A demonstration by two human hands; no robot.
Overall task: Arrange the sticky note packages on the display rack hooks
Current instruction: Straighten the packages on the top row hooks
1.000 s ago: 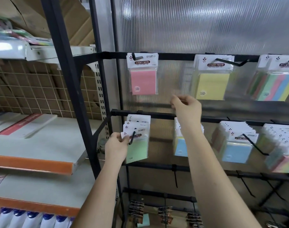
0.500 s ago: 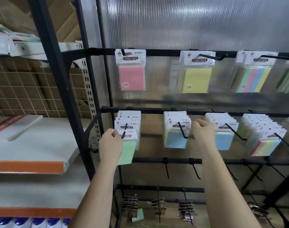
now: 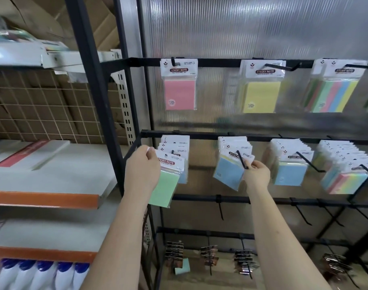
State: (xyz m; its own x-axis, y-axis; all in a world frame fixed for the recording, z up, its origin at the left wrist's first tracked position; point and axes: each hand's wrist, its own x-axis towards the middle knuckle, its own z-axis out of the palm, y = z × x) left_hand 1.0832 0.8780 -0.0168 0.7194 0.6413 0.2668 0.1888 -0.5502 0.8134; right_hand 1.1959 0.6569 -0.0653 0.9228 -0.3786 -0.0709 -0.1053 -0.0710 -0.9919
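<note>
Our left hand [image 3: 142,170] pinches the green package [image 3: 165,186] at nine o'clock; our right hand [image 3: 256,173] pinches the blue package [image 3: 229,173] centre.

"STICKY NOTE" legible on header card of pink package [image 3: 180,84], yellow package [image 3: 262,86], and green package [image 3: 166,181] pinched in left hand's fingers [image 3: 150,152]. Blue package [image 3: 231,172] beside right hand's fingertips [image 3: 253,164]: "STICKY N…", partly hidden. Smaller print illegible.

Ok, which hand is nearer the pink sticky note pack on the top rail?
Left. The left hand holds the green pack on the row below, under and slightly left of the pink pack. The right hand is lower and well off to its right, at the blue packs.
</note>
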